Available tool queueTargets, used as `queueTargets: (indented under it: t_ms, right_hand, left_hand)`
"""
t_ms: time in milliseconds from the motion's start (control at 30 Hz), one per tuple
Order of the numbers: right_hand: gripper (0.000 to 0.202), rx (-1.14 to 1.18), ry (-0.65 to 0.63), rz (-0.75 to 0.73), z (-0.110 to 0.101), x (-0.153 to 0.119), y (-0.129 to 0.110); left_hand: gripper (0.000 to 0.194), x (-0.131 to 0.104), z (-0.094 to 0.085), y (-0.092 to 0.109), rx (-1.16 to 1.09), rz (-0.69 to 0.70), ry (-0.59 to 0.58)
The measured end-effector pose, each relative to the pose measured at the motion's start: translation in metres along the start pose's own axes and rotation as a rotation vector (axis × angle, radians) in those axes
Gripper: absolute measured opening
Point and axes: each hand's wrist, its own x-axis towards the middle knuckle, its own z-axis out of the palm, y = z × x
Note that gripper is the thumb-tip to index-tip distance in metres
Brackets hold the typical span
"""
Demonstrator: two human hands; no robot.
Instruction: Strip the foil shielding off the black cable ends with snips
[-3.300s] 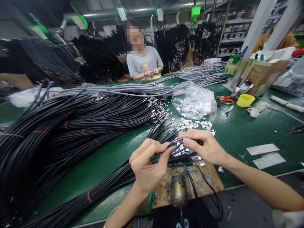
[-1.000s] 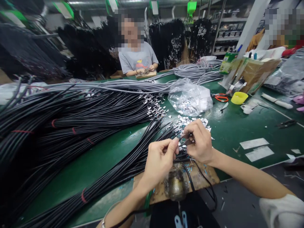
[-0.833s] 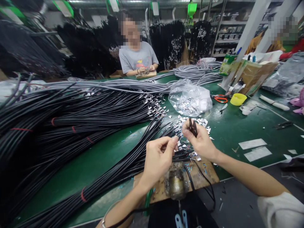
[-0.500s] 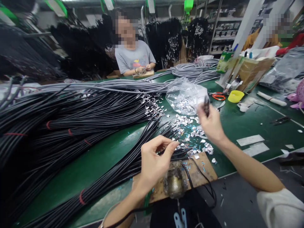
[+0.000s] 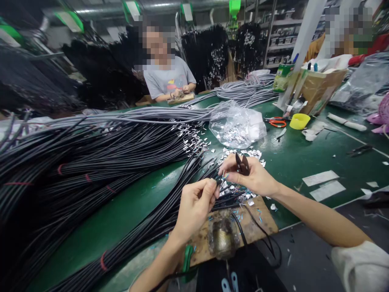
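My left hand [image 5: 194,205] is closed, its thumb and fingers pinching the end of a black cable [image 5: 218,183]. Thin coloured wires [image 5: 224,176] fan out of that cable end. Against these wires rest the fingertips of my right hand [image 5: 258,176], which also keeps a pair of dark wire snips [image 5: 242,164] in its grip, blades pointing up. Below both hands, a small metal device [image 5: 224,235] sits on a wooden board [image 5: 261,215]. A bundle of black cables [image 5: 152,221] runs under my left hand.
Black cable bundles [image 5: 121,146] and grey cables [image 5: 146,113] cover the left of the green table. Foil scraps lie past my hands, near a clear plastic bag [image 5: 237,125]. Orange-handled scissors [image 5: 277,121] and a yellow ring [image 5: 299,121] lie right. A person [image 5: 170,77] sits opposite.
My right hand has come left and down with the snips, from near the plastic bag to the cable end. My left hand stays nearly in place, still pinching the cable.
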Motion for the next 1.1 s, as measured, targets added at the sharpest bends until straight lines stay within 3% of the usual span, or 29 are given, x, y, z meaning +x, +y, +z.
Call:
queueTargets:
  t_ms: [133,300,500,667,733,900,1100]
  right_hand:
    - [0.016,0.068,0.032,0.105,0.006,-0.001,0.004]
    - [0.023,0.15,0.046,0.228,0.011,-0.005,0.005]
    - [0.013,-0.244,0.164,-0.026,0.006,-0.007,-0.009]
    - [0.008,-0.393,0.219,-0.234,0.006,-0.007,-0.013]
    - [0.008,-0.407,0.232,-0.209,0.006,-0.007,-0.011]
    - [0.014,-0.295,0.187,0.017,0.006,-0.008,-0.008]
    - [0.014,-0.353,0.252,-0.01,0.01,-0.008,-0.01]
  left_hand:
    - [0.045,0.0,0.001,-0.001,0.013,0.009,0.028]
    - [0.032,-0.003,0.003,-0.003,0.149,0.13,0.205]
    - [0.023,-0.005,0.002,-0.002,0.278,0.238,0.266]
    - [0.016,-0.005,0.002,-0.002,0.348,0.299,0.305]
    - [0.013,-0.005,0.003,-0.004,0.352,0.303,0.309]
    - [0.011,-0.004,0.004,-0.007,0.335,0.29,0.322]
    - [0.008,-0.004,0.004,-0.008,0.307,0.289,0.343]
